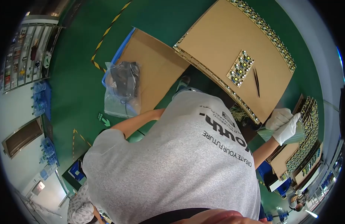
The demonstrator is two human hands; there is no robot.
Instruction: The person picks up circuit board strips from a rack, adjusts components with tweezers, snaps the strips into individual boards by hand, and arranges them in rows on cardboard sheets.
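I am bent over my grey printed T-shirt [172, 164], which fills the middle of the head view. My right hand [290, 129], in a white glove, grips a pale green translucent bag [300, 132] at the right. My left hand [278, 118], also in a white glove, holds the same bag just above it. My bare left forearm [139, 118] passes behind the shirt, so its link to that glove is hidden. Beyond the hands, a small panel of circuit boards [240, 68] and dark tweezers [256, 82] lie on a large cardboard sheet [224, 41].
Rows of circuit boards line the cardboard's edges [271, 33] and fill stacked trays [308, 138] at the right. A clear plastic bag of dark parts [124, 87] lies on a second cardboard sheet [157, 67]. Green floor with yellow-black tape [105, 35]. Another person [81, 209] stands lower left.
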